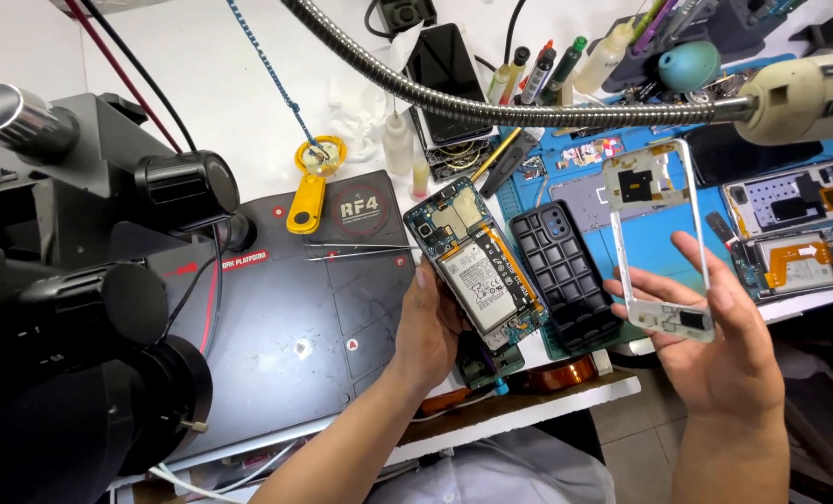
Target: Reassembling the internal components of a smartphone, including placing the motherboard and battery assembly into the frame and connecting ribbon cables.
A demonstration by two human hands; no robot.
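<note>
My left hand (432,322) gripped the opened smartphone with its exposed white battery and circuit boards (475,271) by its lower edge, fingers curled around it, above the dark work mat (304,327). My right hand (711,341) pinched the translucent white plastic phone mid-frame (661,238) at its bottom end, tilted upright beside the black ribbed phone case (566,275).

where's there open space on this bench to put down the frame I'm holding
The dark work mat is mostly bare between the microscope and the opened phone in your left hand, below the tweezers. The white bench top left is open too. The blue mat is crowded with the black case and phone parts. Your right hand holds the frame.
</note>
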